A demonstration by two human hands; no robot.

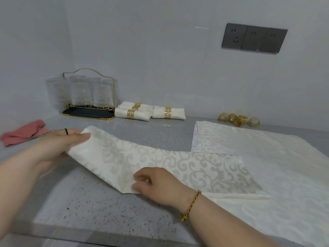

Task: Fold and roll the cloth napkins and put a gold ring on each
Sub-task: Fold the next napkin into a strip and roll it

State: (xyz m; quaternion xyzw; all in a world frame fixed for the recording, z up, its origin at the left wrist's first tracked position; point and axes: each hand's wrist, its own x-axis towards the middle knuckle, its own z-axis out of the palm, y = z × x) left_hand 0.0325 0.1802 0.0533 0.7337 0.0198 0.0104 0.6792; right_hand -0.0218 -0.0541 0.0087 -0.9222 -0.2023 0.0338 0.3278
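A cream damask napkin (160,163), folded into a long band, lies across the grey counter. My left hand (58,145) grips its far left corner, lifted off the counter, thumb on top. My right hand (156,184) pinches the near left corner against the counter. More flat cream napkins (267,148) lie spread on the right, partly under the folded one. Several loose gold rings (238,120) sit at the back right. Several rolled napkins with gold rings (149,112) are stacked against the back wall.
A gold wire rack of upturned glasses (85,93) stands at the back left on a dark tray. A pink cloth (23,134) lies at the far left. Wall sockets (254,38) are above. The counter's front edge (106,234) runs below my arms.
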